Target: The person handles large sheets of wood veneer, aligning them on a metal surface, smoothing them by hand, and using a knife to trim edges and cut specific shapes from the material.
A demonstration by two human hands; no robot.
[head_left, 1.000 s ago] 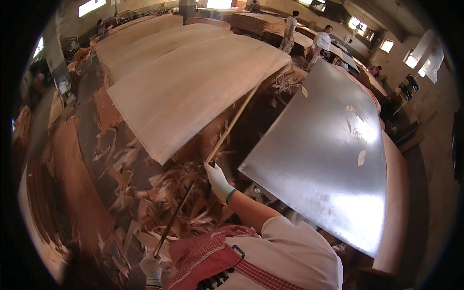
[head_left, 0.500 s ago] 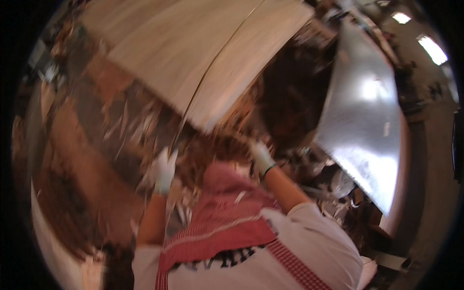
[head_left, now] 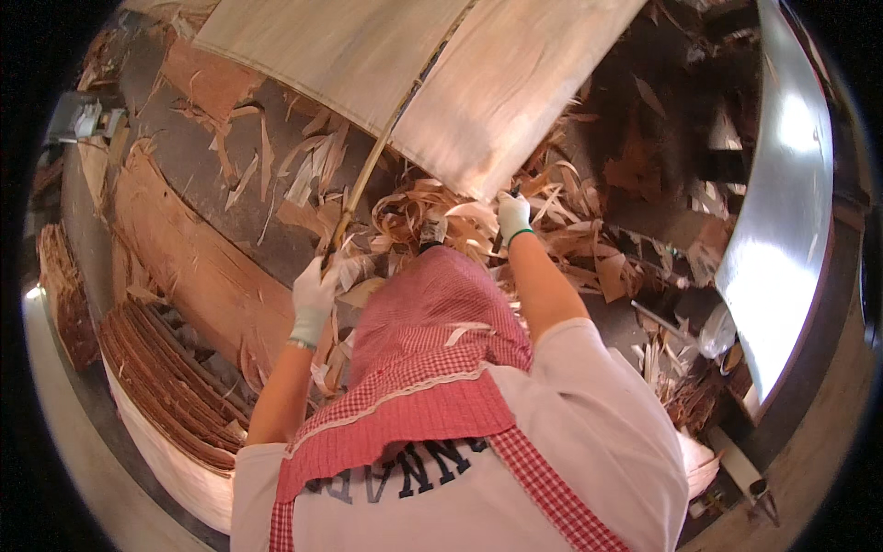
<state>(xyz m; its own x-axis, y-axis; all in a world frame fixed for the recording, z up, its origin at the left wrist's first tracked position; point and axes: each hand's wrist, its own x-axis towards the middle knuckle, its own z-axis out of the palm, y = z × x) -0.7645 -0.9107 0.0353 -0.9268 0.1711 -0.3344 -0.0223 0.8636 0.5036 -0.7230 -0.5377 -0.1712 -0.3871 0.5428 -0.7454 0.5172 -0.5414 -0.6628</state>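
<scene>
The fingers of the left hand (head_left: 315, 296), in a white glove, are closed around the lower end of a long thin wooden stick (head_left: 368, 175). The stick runs up toward 1 o'clock from the hand and passes under the edge of a large pale veneer sheet (head_left: 340, 46) at the top of the view. The right hand (head_left: 513, 217), also in a white glove with a green cuff, sits at 12 o'clock from the person's red checked headscarf (head_left: 437, 317); its fingers are at the lower corner of a second pale veneer sheet (head_left: 515, 83), and they seem pinched on that corner, though the view is too small to be sure. The two sheets lie side by side, the stick along the seam between them.

Between the hands, a heap of curled veneer scraps (head_left: 432, 216) lies just above the headscarf. More torn strips (head_left: 276, 175) are scattered at 10 o'clock on the dark surface. At 8 o'clock a stack of reddish-brown veneer (head_left: 175, 386) shows its layered edge, with a broad reddish sheet (head_left: 193, 267) above it. At 3 o'clock stands a big shiny metal plate (head_left: 782, 212), well apart from both hands, with scraps and debris (head_left: 671, 368) below its lower edge.
</scene>
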